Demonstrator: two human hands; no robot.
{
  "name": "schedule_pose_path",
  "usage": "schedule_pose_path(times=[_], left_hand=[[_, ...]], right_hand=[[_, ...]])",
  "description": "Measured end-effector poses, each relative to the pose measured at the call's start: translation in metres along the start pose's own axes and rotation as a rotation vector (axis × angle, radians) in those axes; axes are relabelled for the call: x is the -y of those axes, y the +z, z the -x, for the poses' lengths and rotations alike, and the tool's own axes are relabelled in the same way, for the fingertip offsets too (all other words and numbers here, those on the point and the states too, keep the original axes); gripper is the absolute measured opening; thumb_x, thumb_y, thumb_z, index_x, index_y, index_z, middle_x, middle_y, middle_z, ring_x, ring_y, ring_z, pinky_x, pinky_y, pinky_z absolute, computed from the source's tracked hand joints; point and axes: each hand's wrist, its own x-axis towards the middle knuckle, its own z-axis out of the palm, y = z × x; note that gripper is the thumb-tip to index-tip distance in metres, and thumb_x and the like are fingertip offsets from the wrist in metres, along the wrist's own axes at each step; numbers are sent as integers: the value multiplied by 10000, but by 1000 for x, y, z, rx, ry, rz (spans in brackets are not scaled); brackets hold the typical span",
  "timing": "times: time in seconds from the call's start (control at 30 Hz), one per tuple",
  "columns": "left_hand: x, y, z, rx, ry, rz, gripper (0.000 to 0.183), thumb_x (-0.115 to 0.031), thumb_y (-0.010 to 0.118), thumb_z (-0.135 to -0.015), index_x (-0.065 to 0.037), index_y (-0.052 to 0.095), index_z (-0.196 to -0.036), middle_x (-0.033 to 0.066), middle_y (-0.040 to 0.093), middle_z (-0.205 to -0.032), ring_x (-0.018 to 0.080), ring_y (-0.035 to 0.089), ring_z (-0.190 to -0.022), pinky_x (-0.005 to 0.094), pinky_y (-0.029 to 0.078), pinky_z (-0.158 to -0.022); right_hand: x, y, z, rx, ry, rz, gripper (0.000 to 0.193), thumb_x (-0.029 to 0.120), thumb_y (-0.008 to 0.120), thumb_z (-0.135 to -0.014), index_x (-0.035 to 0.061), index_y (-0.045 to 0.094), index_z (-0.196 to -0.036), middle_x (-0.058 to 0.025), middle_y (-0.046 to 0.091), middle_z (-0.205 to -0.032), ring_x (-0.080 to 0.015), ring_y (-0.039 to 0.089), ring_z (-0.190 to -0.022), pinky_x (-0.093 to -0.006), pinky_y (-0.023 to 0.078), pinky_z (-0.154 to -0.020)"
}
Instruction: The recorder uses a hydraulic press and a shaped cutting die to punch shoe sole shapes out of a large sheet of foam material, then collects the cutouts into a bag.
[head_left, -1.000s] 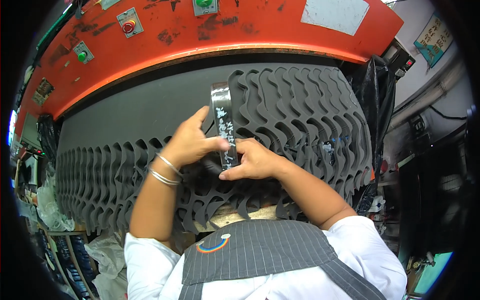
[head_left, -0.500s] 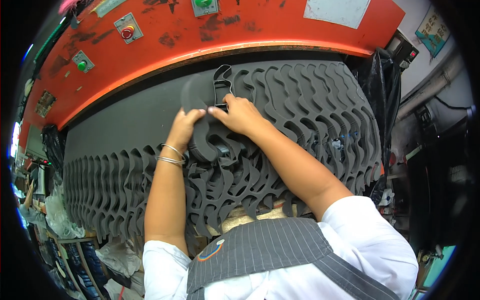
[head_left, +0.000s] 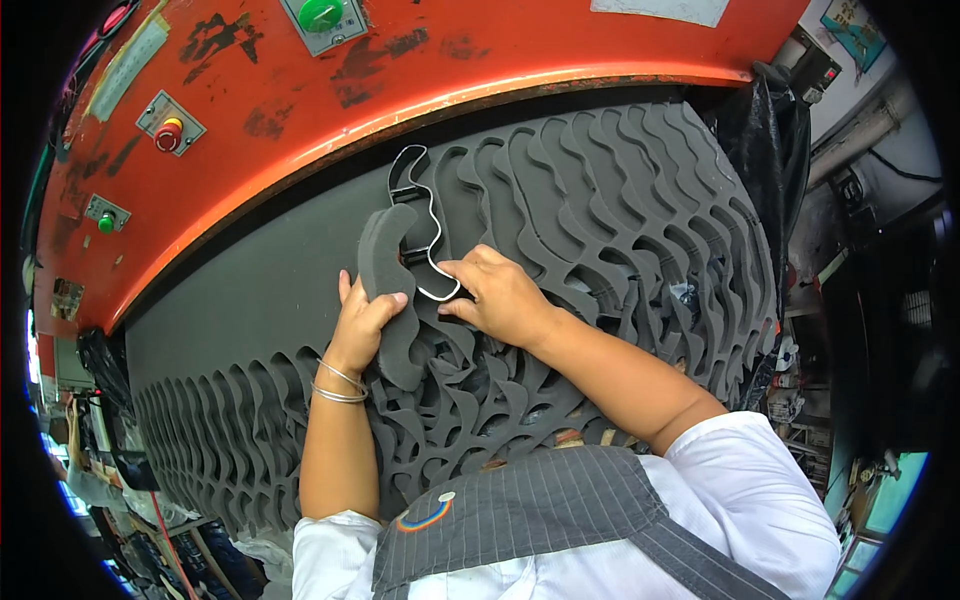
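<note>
Nearest: L hand (head_left: 362,318), bangles at the wrist, fingers curled round a wavy grey foam cut-out (head_left: 392,300), lifting it off the foam sheet (head_left: 250,300). R hand (head_left: 497,296) pinches the lower loop of the metal cutting die (head_left: 425,235), which lies flat on the sheet w/ its top near the orange press (head_left: 420,70). Step looks like clearing the cut piece and re-siting the die; next move prob. calls for nesting the die tight beside the last cut.

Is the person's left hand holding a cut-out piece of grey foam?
Yes: the left hand grips a wavy grey foam piece lifted off the foam sheet.
</note>
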Motion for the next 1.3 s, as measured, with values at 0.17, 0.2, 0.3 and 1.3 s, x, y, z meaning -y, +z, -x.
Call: schedule_pose_path(times=[0.17, 0.2, 0.3, 1.3], left_hand=[[-3, 7, -1, 4, -25, -58, 576, -333, 555, -807, -69, 473, -1313, 74, 612, -1148, 203, 467, -1225, 474, -115, -1115], [-6, 13, -3, -16, -13, -39, 574, -328, 563, -804, -71, 474, -1310, 72, 621, -1131, 202, 468, -1223, 463, -119, -1115], [17, 8, 0, -107, 20, 233, 442, -168, 607, -800, 15, 535, -1196, 124, 632, -1132, 242, 554, -1133, 412, 318, -1062], [-86, 63, 144, -181, 266, 752, 496, -357, 528, -877, 22, 475, -1191, 139, 626, -878, 206, 605, -764, 322, 490, -728]], right_hand=[[-4, -2, 4, -21, -76, 37, 513, 190, 812, -662, -2, 612, -1095, -118, 601, -831, -268, 578, -818, -346, 492, -714], [-6, -4, 7, -27, -77, 72, 513, 189, 811, -664, -1, 610, -1097, -118, 607, -849, -273, 579, -825, -350, 492, -719], [0, -4, 13, 52, -7, 126, 580, 213, 815, -661, 10, 579, -1151, -132, 627, -1008, -303, 574, -894, -371, 482, -787], [148, -39, 113, 566, 483, -859, 546, 282, 715, -846, 12, 462, -1248, -50, 599, -988, -97, 583, -793, -259, 509, -619]])
